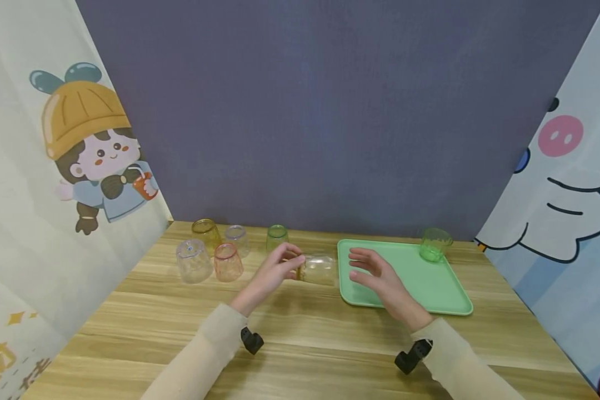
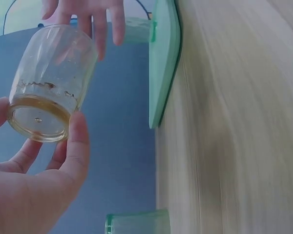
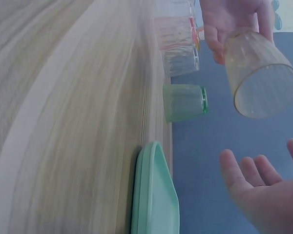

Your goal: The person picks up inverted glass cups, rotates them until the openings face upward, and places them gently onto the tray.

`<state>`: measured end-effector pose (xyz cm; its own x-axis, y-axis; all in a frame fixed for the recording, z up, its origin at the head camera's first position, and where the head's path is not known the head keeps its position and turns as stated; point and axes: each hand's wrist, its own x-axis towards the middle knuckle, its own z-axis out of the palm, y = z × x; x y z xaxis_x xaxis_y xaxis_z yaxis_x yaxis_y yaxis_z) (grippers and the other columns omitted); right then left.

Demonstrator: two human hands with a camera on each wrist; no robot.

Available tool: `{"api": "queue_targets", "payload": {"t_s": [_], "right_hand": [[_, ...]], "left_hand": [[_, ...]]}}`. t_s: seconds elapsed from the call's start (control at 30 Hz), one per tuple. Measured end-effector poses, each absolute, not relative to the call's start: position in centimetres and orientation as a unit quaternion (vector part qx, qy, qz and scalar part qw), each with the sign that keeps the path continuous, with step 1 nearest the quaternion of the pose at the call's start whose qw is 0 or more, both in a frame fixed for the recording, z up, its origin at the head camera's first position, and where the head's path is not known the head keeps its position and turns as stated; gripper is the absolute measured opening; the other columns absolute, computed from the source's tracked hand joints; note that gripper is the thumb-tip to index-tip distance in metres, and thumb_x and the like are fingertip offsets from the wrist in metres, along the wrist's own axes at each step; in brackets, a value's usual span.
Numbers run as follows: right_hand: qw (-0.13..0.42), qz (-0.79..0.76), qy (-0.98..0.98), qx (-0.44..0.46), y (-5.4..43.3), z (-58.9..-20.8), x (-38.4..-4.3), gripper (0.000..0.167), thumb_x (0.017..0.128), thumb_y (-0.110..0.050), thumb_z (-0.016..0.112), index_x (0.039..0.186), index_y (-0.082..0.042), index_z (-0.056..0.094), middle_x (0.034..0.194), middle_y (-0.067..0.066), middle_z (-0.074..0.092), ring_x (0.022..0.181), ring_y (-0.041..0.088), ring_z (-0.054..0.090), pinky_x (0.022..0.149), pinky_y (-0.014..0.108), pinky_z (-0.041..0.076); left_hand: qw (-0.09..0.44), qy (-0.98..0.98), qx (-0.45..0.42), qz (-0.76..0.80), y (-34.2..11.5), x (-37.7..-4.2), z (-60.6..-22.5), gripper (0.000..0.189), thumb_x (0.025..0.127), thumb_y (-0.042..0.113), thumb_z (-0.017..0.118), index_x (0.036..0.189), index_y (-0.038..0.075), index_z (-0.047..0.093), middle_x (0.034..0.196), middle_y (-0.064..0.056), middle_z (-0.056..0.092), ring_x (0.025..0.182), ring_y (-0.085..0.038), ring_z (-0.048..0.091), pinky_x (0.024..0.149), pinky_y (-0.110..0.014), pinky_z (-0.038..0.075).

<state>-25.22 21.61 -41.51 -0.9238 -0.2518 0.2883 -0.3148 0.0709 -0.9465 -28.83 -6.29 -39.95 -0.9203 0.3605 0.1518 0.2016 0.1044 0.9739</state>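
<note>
My left hand (image 1: 279, 268) grips a clear amber-tinted glass (image 1: 318, 270) by its base end, fingers and thumb round it. The glass lies on its side in the air, its mouth pointing right toward my other hand. In the left wrist view its thick base (image 2: 39, 119) sits between the fingertips. My right hand (image 1: 380, 278) holds nothing; its fingers are spread and slightly bent, a short gap from the mouth of the glass, as the right wrist view shows. It hovers over the left part of the green tray (image 1: 410, 278).
A green glass (image 1: 434, 245) stands on the tray's back right corner. To the left on the wooden table are a green glass (image 1: 277, 239), a pink glass (image 1: 228, 263), an amber glass (image 1: 207, 233) and two clear glasses, one in front (image 1: 193, 262). A dark panel (image 1: 300, 122) rises behind.
</note>
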Motion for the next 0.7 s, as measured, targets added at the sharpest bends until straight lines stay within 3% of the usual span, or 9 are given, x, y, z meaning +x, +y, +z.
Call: {"api": "queue_targets", "payload": {"t_s": [0.23,0.5,0.7], "right_hand": [[0.025,0.657,-0.724,0.207,21.0,-41.4,-24.7,0.06,0.096,-0.007,0.067,0.15,0.001,0.04,0.15,0.021,0.044,0.133,0.026,0.05,0.099,0.032,0.051],[0.005,0.662,-0.717,0.217,20.4,-41.1,-24.3,0.064,0.097,-0.008,0.065,0.153,-0.001,0.034,0.155,0.024,0.037,0.14,0.046,0.036,0.101,0.036,0.05],[-0.01,0.656,-0.725,0.209,20.1,-40.8,-24.1,0.065,0.099,-0.01,0.064,0.155,-0.005,0.033,0.157,0.019,0.035,0.143,0.042,0.034,0.105,0.047,0.045]], "left_hand": [[0.056,0.736,0.198,0.645,-5.7,-28.4,-39.8,0.031,0.103,0.02,0.06,0.124,-0.001,0.054,0.118,-0.017,0.058,0.1,-0.022,0.06,0.087,-0.039,0.057],[0.051,0.734,0.199,0.647,-5.1,-28.1,-39.8,0.031,0.102,0.018,0.061,0.124,-0.004,0.055,0.117,-0.017,0.06,0.098,-0.022,0.061,0.085,-0.038,0.057],[0.059,0.731,0.201,0.649,-4.6,-27.9,-40.0,0.03,0.101,0.018,0.063,0.122,-0.002,0.056,0.116,-0.017,0.061,0.096,-0.021,0.061,0.085,-0.039,0.057]]}}
